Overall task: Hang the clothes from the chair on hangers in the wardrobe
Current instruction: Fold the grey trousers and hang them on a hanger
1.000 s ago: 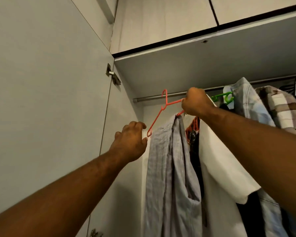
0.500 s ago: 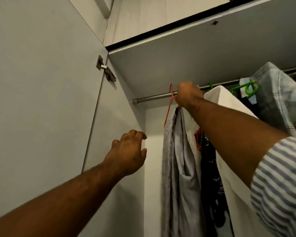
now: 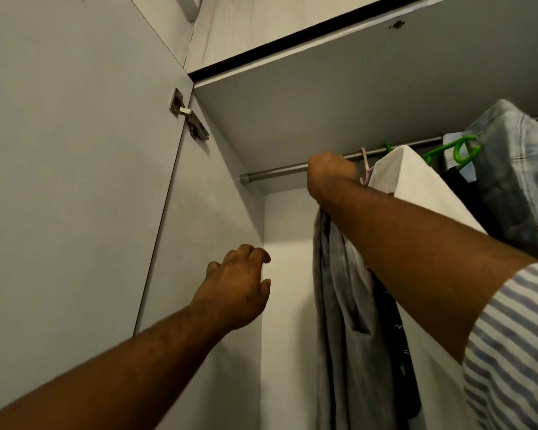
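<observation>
Up at the rod (image 3: 273, 173) now with the right hand (image 3: 331, 176), fist clenched round the top of the red hanger. Hidden under the knuckles here, though plain to see a second ago, tilted and short of the bar. Swung in and squared up since then. Hard to say from this angle whether hooked over the metal or only held against it.

Below the fist, the grey garment (image 3: 339, 305), dropping straight down in long folds at the left end of the row. Off the hanger's low corner with the left hand (image 3: 236, 290): drifted down and away, fingers loosely curled, holding nothing, hovering before the side wall of the wardrobe (image 3: 218, 228). Looks like one piece nearly home, then. Check the hook, let go, back for the next.

Tight on the right, though. Pressed up against the forearm, a white garment (image 3: 416, 187), with a pale pink hook (image 3: 366, 166) just beside the knuckles. Behind the grey one, a dark printed garment (image 3: 388, 321). Further along, a green hanger (image 3: 457, 152) and a checked blue shirt (image 3: 516, 181). Plenty of bare bar to the left, so no need to squeeze. Open door (image 3: 75, 181) and its hinge (image 3: 188, 119) well apart on that side. No chair in shot.
</observation>
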A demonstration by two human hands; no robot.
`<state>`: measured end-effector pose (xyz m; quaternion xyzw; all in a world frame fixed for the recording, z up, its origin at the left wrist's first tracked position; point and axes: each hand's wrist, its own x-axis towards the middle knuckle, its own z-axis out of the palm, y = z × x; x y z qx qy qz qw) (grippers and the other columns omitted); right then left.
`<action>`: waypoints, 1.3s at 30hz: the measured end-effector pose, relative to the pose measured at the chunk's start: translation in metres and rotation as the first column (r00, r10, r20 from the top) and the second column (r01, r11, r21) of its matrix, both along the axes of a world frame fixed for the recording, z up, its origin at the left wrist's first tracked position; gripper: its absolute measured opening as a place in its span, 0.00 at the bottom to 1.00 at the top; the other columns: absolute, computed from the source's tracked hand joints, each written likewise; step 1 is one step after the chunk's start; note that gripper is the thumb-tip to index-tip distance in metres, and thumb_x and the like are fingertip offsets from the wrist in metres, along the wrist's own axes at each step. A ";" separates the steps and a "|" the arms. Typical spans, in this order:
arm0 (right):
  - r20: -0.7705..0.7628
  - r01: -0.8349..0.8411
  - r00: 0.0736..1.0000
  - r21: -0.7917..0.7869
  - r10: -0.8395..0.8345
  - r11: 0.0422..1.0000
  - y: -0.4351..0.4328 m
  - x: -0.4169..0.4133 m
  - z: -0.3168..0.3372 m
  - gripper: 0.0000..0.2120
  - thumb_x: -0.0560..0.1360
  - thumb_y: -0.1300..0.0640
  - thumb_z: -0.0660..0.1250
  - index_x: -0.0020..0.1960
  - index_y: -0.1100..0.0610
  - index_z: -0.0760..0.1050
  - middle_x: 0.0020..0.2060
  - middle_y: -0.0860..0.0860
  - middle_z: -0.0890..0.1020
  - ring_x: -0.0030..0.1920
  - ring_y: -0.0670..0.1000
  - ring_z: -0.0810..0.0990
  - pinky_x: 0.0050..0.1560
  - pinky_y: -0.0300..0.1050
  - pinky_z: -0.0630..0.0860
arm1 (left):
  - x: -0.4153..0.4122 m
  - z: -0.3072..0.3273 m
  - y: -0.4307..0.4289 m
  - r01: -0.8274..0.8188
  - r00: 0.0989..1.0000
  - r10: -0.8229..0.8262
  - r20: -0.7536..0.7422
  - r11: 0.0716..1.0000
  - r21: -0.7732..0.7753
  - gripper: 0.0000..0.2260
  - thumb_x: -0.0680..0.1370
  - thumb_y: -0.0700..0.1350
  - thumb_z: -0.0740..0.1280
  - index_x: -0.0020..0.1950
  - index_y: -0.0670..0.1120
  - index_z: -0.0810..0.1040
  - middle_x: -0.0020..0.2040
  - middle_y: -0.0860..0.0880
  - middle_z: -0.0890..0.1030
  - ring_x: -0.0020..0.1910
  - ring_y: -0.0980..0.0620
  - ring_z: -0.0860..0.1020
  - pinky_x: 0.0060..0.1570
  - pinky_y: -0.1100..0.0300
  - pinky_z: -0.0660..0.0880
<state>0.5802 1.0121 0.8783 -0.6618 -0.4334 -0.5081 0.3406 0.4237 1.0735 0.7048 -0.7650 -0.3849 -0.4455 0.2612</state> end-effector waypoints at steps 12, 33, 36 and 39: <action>0.074 -0.024 0.997 -0.005 0.024 1.000 -0.046 -0.017 -0.039 0.09 0.80 0.59 0.64 0.58 0.60 0.78 0.52 0.58 0.83 0.51 0.58 0.83 0.45 0.49 0.75 | -0.024 -0.008 -0.048 0.018 1.000 -0.018 -0.018 0.999 0.026 0.21 0.83 0.53 0.60 0.75 0.54 0.63 0.74 0.52 0.66 0.71 0.51 0.68 0.70 0.48 0.65; 0.195 -0.256 0.942 -0.107 0.273 0.961 -0.179 -0.027 -0.175 0.11 0.84 0.51 0.57 0.58 0.56 0.74 0.49 0.56 0.84 0.41 0.54 0.78 0.48 0.50 0.77 | -0.104 -0.096 -0.165 -0.069 0.998 0.068 -0.017 0.998 -0.003 0.19 0.83 0.51 0.60 0.74 0.53 0.66 0.71 0.53 0.69 0.70 0.52 0.69 0.67 0.50 0.66; 0.180 -0.374 0.909 -0.043 0.375 0.926 -0.195 -0.021 -0.201 0.11 0.81 0.53 0.59 0.56 0.55 0.77 0.46 0.53 0.84 0.41 0.54 0.78 0.42 0.46 0.73 | -0.111 -0.113 -0.195 -0.082 0.996 0.082 0.023 0.997 -0.004 0.18 0.83 0.50 0.61 0.72 0.53 0.68 0.70 0.53 0.70 0.68 0.52 0.70 0.66 0.51 0.67; 0.152 -0.504 0.852 -0.025 0.501 0.864 -0.208 -0.013 -0.235 0.12 0.79 0.55 0.62 0.58 0.55 0.81 0.50 0.53 0.85 0.50 0.56 0.81 0.49 0.51 0.79 | -0.110 -0.134 -0.225 -0.109 0.993 0.109 0.055 0.994 -0.009 0.17 0.82 0.49 0.62 0.71 0.53 0.69 0.69 0.54 0.71 0.67 0.53 0.71 0.65 0.51 0.68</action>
